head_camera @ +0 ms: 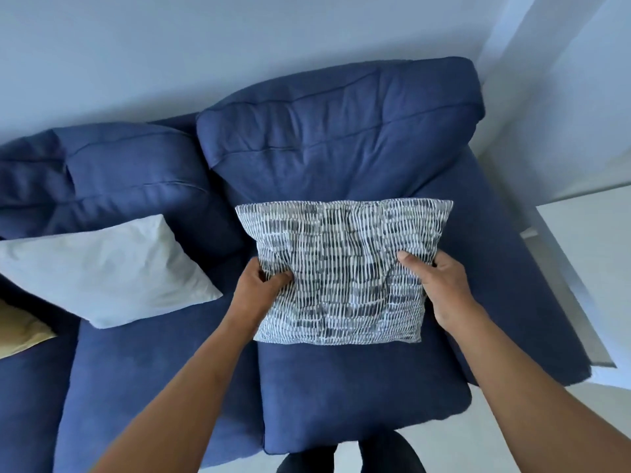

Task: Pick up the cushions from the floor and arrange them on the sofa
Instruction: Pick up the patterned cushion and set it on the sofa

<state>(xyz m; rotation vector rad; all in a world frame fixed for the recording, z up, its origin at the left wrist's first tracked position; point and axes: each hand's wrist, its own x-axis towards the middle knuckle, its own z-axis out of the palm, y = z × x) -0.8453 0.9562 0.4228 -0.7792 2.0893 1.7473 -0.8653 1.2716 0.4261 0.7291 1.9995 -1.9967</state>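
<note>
Right now, both hands: on one cushion.
Patterned cushion (341, 271): grey-and-white dashes, over the right-hand seat of the blue sofa (358, 387), just in front of the backrest.
Left hand (259, 285): fingers pinched tight on the cushion's left edge, fabric bunching.
Right hand (440, 288): thumb on top, fingers clamped round the right edge.
White cushion (109, 271): lying tilted on the middle seat.
Yellow cushion (17, 331): at the far left edge.
</note>
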